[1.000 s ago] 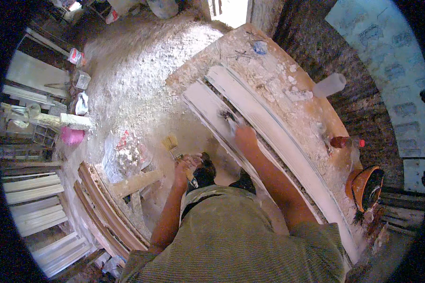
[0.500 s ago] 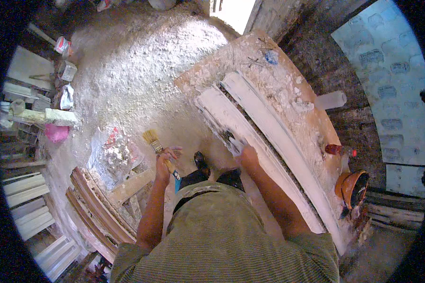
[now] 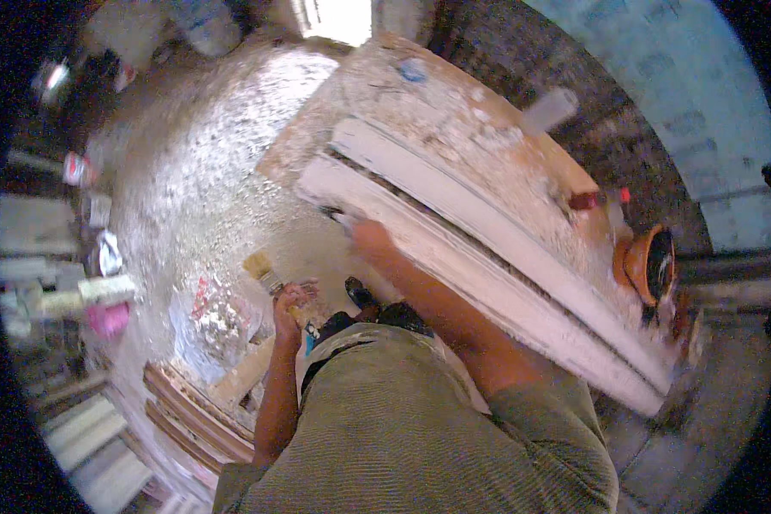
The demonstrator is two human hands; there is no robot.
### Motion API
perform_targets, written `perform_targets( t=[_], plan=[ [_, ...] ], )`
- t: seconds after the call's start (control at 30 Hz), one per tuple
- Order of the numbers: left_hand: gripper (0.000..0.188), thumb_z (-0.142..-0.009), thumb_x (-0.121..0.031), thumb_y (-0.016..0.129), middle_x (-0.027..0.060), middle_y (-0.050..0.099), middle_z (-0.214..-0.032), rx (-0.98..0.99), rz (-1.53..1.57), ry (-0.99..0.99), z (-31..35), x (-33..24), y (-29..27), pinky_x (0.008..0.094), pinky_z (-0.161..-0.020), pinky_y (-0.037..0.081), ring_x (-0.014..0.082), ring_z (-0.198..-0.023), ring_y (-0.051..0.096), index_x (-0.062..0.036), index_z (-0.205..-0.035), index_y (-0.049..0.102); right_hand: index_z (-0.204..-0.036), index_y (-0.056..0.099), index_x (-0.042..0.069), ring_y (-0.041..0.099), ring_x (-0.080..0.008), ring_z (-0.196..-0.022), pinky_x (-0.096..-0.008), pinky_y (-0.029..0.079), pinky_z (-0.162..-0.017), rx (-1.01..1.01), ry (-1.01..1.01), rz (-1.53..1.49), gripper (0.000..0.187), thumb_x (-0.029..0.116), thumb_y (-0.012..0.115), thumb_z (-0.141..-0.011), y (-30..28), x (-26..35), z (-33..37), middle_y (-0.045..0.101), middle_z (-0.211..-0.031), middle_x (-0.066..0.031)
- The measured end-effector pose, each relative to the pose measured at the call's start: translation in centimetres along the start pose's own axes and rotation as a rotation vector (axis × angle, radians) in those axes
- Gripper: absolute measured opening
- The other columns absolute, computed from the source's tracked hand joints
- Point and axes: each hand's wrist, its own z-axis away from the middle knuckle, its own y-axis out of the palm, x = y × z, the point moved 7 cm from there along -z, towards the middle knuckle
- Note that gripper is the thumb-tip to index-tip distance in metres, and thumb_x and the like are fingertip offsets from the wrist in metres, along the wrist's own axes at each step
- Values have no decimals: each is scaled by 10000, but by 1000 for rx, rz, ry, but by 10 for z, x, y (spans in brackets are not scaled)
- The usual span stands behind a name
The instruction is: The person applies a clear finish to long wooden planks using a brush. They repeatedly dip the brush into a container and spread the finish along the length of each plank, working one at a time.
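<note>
My left hand [image 3: 293, 301] is closed round the handle of a paintbrush [image 3: 259, 265], its pale bristles pointing away from me, over the floor. My right hand [image 3: 370, 240], fingertips whitened, reaches along the near edge of two long white plaster-coated strips, close to the far left end of the nearer strip [image 3: 411, 244]. It is closed on a small dark thing [image 3: 334, 212], too blurred to name, at that strip's edge. Beyond a narrow dark gap, the second white strip [image 3: 480, 214] runs alongside on the worktable [image 3: 368, 81].
A translucent bottle [image 3: 552, 110], a red-capped bottle [image 3: 587, 200] and an orange bucket [image 3: 636, 267] line the table's far right edge. White scraps on plastic sheeting [image 3: 218, 321] and brown mouldings [image 3: 188, 411] lie on the left. My shoe [image 3: 358, 291] is below.
My right hand has slid along the nearer strip toward its far left end with the dark thing. My view has turned, shifting the table leftward. The paintbrush stays in my left hand.
</note>
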Motion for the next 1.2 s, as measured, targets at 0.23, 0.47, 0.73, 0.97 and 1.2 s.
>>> perform_targets(
  t=[0.23, 0.47, 0.73, 0.97, 1.2],
  plan=[
    [222, -896, -230, 514, 215, 669, -1229, 111, -149, 20, 4, -1, 47, 461, -1035, 463, 326, -1112, 626, -25, -843, 580, -936, 726, 35, 724, -386, -813, -519, 591, -696, -162, 182, -97, 192, 177, 647, -835, -20, 3, 12, 732, -887, -197],
    [229, -840, -252, 544, 218, 683, -1212, 101, -236, 3, 5, 8, 81, 442, -1009, 475, 315, -1079, 643, -32, -813, 602, -1145, 724, 93, 694, -408, -927, -538, 557, -813, -38, 426, 19, 307, 271, 626, -915, -44, -139, 294, 723, -982, -195],
    [239, -826, -250, 541, 223, 702, -1187, 93, -263, -67, 19, 23, 135, 452, -1013, 480, 328, -1084, 657, -32, -796, 633, -1340, 643, 163, 676, -442, -957, -492, 564, -831, -89, 605, -10, 502, 139, 701, -842, -39, -263, 537, 691, -1175, -210],
    [251, -871, -254, 528, 221, 686, -1189, 169, -274, 6, 38, 38, 187, 473, -1024, 476, 349, -1119, 652, -32, -810, 627, -948, 690, 36, 670, -451, -861, -573, 529, -774, -63, 258, -47, 201, 174, 662, -805, -24, -226, 310, 703, -907, -230],
    [276, -857, -293, 515, 257, 671, -1205, 260, -316, -27, 41, 53, 218, 475, -1029, 469, 371, -1108, 650, -35, -812, 602, -895, 709, 59, 711, -421, -807, -531, 581, -739, -378, 247, -225, 137, 174, 648, -852, -55, -105, 140, 723, -855, -216]
  ],
)
